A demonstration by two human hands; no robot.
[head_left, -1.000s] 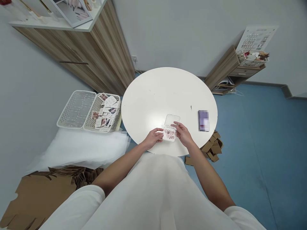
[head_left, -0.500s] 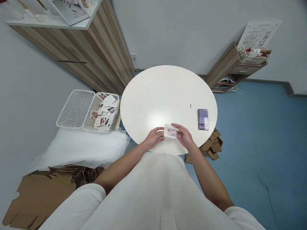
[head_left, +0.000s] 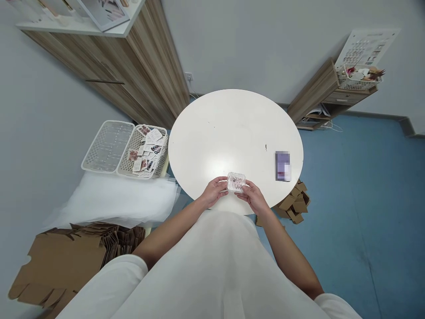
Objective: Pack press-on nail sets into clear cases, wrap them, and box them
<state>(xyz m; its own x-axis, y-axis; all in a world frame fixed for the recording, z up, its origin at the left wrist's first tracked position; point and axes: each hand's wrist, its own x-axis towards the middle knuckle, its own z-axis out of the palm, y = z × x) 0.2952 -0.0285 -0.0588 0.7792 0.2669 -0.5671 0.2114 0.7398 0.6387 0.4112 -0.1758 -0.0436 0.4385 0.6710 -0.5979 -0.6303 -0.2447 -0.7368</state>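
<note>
A small clear plastic box [head_left: 236,180] with rounded corners is held just over the near edge of the white oval table [head_left: 229,119]. Pinkish pieces show inside it, too small to name surely. My left hand [head_left: 214,192] grips the box's left side, thumb and fingers closed on it. From the right, my right hand [head_left: 255,198] holds the lower right corner, its thumb on the top and fingers beneath. On the table's right side lies a purple item [head_left: 283,166], blurred out, with a pale part.
Left of the table, a white basket [head_left: 165,153] holds several printed cards; another basket [head_left: 86,156] holds clear plastic pieces. White sheets [head_left: 119,199] and flat cardboard boxes [head_left: 66,261] lie nearer me. Small cardboard boxes [head_left: 294,201] sit on the floor, right. Wooden cabinets [head_left: 156,57] stand behind.
My right hand has shifted from the box's upper right side down to its lower right corner. My left hand stays on the left side. The view has moved slightly.
</note>
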